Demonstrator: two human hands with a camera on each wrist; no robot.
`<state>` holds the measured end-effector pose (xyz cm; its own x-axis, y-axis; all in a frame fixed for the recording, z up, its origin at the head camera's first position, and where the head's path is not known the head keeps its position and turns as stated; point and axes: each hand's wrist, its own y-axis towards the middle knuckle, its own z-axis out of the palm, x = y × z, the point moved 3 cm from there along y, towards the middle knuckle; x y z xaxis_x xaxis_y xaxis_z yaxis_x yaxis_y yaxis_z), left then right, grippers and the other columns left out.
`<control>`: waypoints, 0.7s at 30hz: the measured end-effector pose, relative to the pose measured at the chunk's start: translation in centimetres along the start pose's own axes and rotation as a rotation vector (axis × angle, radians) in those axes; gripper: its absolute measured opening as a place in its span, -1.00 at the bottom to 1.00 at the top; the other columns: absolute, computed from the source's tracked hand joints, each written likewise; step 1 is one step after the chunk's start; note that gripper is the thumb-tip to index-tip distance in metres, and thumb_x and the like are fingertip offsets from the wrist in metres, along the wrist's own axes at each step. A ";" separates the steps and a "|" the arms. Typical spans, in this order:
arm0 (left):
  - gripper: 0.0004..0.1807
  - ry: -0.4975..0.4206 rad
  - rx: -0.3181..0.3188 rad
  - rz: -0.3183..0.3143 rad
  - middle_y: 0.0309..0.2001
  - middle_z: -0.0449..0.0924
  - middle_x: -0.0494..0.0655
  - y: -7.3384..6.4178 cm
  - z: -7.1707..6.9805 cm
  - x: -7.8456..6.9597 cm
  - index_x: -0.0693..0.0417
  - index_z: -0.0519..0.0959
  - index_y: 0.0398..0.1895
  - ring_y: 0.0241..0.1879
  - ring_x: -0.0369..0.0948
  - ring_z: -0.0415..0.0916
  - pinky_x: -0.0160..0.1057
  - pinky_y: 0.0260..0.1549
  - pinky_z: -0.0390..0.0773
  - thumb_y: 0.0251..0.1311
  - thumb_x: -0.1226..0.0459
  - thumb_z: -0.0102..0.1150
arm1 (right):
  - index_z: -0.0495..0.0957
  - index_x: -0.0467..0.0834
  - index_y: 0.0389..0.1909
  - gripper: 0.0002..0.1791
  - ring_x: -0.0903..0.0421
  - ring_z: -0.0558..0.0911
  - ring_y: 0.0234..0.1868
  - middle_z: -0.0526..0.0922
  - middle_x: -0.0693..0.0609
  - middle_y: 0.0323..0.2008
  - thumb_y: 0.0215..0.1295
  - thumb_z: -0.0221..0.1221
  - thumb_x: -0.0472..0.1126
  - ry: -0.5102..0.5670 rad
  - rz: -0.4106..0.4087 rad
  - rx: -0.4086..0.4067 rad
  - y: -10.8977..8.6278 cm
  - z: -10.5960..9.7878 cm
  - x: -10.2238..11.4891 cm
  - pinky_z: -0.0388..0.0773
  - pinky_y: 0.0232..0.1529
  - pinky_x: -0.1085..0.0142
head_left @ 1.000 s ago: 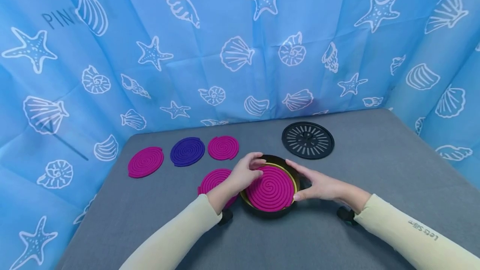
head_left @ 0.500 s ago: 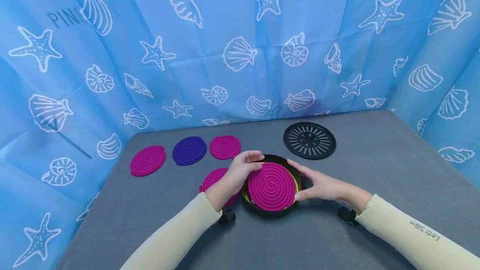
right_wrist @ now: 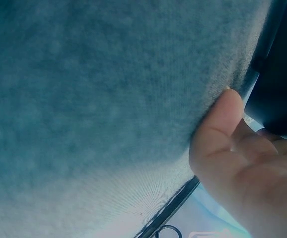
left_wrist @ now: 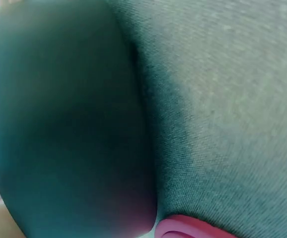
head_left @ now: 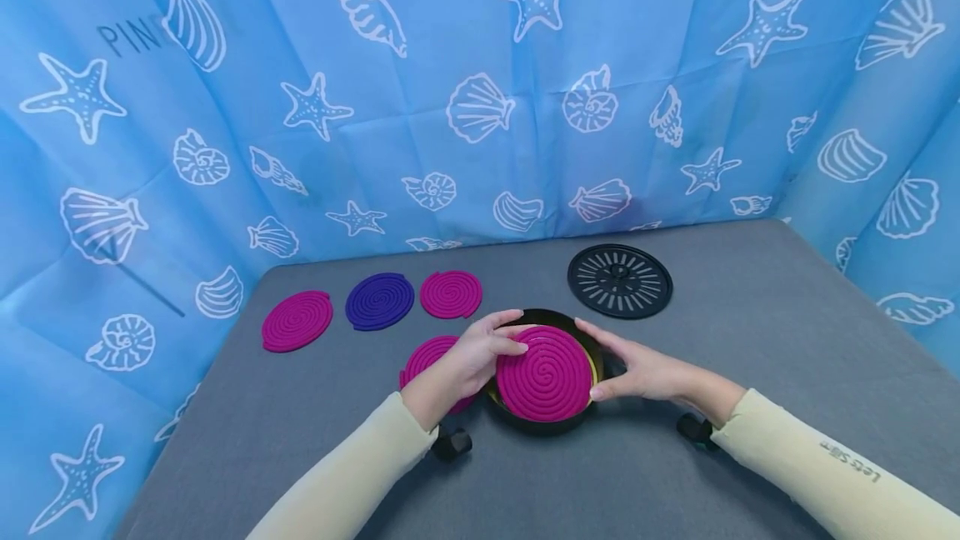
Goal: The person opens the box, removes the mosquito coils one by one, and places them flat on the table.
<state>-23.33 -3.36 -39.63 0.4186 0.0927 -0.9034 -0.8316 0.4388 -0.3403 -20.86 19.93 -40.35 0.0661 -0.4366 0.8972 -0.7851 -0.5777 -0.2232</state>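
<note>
A magenta spiral coaster (head_left: 544, 375) lies over the mouth of a round black holder (head_left: 542, 428), tilted, with a yellow rim showing at its right. My left hand (head_left: 474, 361) pinches the coaster's upper left edge between thumb and fingers. My right hand (head_left: 636, 368) grips the holder's right side, thumb in front and fingers behind. In the right wrist view, the thumb of my right hand (right_wrist: 250, 158) reaches toward the dark holder wall (right_wrist: 285, 89). A second magenta coaster (head_left: 422, 357) lies under my left wrist, partly hidden.
To the back left lie a magenta coaster (head_left: 297, 321), a purple one (head_left: 379, 302) and a smaller-looking magenta one (head_left: 451, 294). A slotted black lid (head_left: 620, 281) with a central knob rests behind the holder. Blue shell-print curtain (head_left: 480, 148) borders the grey table (head_left: 750, 340).
The magenta coaster in the holder has risen at its left side and covers more of the yellow rim. My left fingers have shifted slightly on its edge. My right hand keeps its grip.
</note>
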 end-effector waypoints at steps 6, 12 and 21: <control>-0.32 0.019 0.080 -0.028 0.25 0.37 0.15 -0.6 0.3 0.1 0.19 0.14 0.45 0.04 -0.13 0.53 -0.15 0.17 0.44 0.28 0.52 0.07 | -0.17 -0.15 0.55 0.05 -0.39 -0.15 0.45 -0.15 -0.32 0.50 0.23 0.30 -0.07 0.000 -0.004 -0.002 0.0 0.0 -0.1 -0.14 0.28 -0.41; -0.27 0.068 0.100 -0.038 0.27 0.37 0.10 -0.8 0.4 0.3 0.11 0.10 0.48 0.10 -0.10 0.51 -0.14 0.14 0.47 0.26 0.54 0.06 | -0.18 -0.15 0.55 0.05 -0.38 -0.15 0.45 -0.16 -0.32 0.50 0.23 0.30 -0.08 0.008 0.006 -0.003 -0.1 0.0 -0.1 -0.14 0.28 -0.41; -0.28 0.086 0.077 -0.013 0.19 0.45 0.06 -1.0 0.5 0.4 0.05 0.16 0.47 -0.01 -0.13 0.59 -0.19 -0.02 0.58 0.26 0.58 0.03 | -0.19 -0.15 0.55 0.05 -0.39 -0.15 0.45 -0.16 -0.33 0.50 0.24 0.30 -0.08 0.009 0.002 0.000 -0.1 0.0 0.0 -0.16 0.28 -0.40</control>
<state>-22.15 -3.36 -39.50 0.3934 0.0111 -0.9193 -0.7944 0.5074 -0.3338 -20.78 20.02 -40.37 0.0593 -0.4317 0.9001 -0.7852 -0.5769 -0.2250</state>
